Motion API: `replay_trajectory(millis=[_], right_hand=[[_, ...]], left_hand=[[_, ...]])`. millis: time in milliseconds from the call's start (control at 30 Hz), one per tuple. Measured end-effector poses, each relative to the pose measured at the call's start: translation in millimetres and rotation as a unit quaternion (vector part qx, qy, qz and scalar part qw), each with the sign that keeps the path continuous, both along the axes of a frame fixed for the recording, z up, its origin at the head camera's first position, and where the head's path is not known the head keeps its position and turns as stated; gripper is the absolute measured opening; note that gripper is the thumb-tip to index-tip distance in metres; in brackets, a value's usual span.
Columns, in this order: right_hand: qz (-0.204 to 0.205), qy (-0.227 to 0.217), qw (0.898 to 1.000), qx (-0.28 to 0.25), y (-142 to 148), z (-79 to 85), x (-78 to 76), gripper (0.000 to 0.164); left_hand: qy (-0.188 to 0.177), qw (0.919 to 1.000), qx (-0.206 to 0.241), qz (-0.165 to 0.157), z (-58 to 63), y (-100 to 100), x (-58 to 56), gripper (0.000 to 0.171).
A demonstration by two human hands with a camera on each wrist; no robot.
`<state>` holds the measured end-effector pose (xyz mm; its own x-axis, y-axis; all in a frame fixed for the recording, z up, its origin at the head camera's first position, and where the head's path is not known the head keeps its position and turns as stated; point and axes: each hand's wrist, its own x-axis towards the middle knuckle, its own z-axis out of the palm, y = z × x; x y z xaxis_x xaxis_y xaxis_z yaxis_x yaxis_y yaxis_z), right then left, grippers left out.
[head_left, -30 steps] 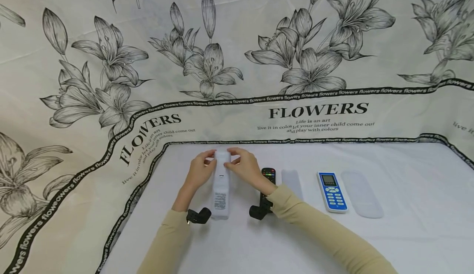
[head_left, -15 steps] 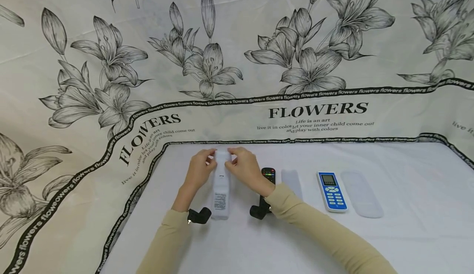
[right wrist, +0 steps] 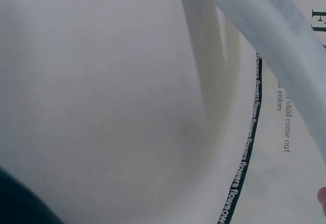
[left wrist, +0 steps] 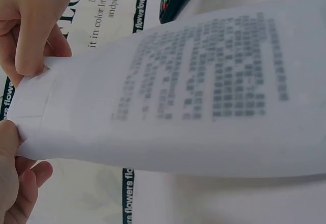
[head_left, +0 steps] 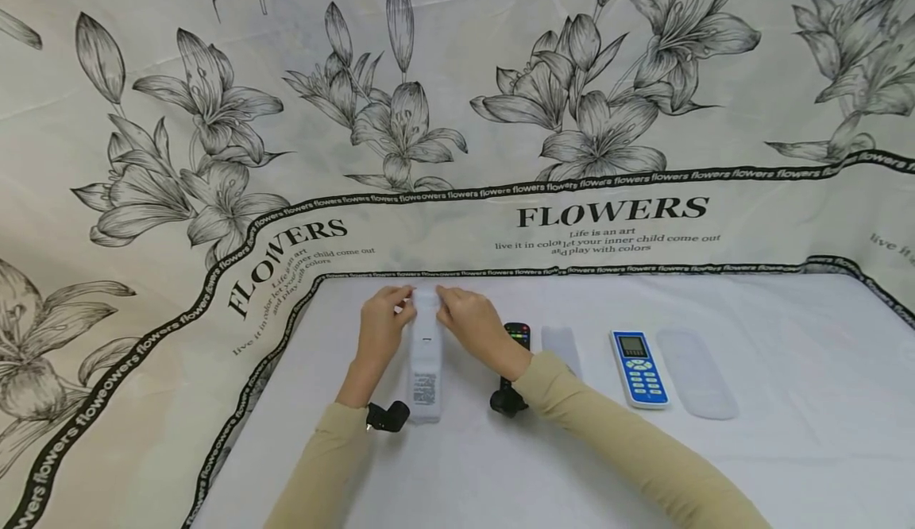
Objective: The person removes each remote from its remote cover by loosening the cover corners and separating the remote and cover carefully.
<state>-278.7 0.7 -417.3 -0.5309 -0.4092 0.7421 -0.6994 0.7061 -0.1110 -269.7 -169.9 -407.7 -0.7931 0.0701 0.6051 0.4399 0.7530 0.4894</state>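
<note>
A white remote control (head_left: 426,366) in a frosted, see-through sleeve stands out from the white table at left, back side up with its printed label (left wrist: 204,71) showing through. My left hand (head_left: 382,326) pinches the left corner of the sleeve's far end. Opposite it, my right hand (head_left: 477,329) pinches the right corner between thumb and fingers. In the left wrist view the sleeve's end looks creased and flattened between both hands. The right wrist view catches the covered remote (right wrist: 270,40) from the side, with only a fingertip at the edge.
A black remote (head_left: 518,337) lies partly under the right forearm, with a frosted sleeve (head_left: 561,348) beside it. Farther right are a blue-and-white remote (head_left: 639,370) and another flat frosted sleeve (head_left: 696,374). A flower-printed curtain (head_left: 443,235) borders the table's back edge.
Both hands stay at the remote's far end. The right hand's fingers have shifted slightly and its wrist has turned a little. The other remotes and sleeves lie as before.
</note>
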Motion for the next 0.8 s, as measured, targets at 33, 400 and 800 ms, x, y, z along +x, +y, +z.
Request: replay_trajectory(millis=[33, 400, 800], right_hand=[[-0.002, 0.002, 1.000, 0.001, -0.5, -0.1, -0.4, 0.026], [-0.002, 0.005, 1.000, -0.014, -2.0, -0.3, -2.9, 0.016], [-0.025, -0.011, 0.997, -0.065, -0.8, 5.2, -7.5, 0.008]], left_hand=[[0.003, 1.0000, 0.000, -0.002, 0.7, -0.4, -0.3, 0.025], [0.055, 0.9979, -0.032, -0.006, 0.0, -2.4, -0.5, 0.019], [-0.011, 0.9999, -0.001, -0.010, 0.3, 2.6, -3.2, 0.019]])
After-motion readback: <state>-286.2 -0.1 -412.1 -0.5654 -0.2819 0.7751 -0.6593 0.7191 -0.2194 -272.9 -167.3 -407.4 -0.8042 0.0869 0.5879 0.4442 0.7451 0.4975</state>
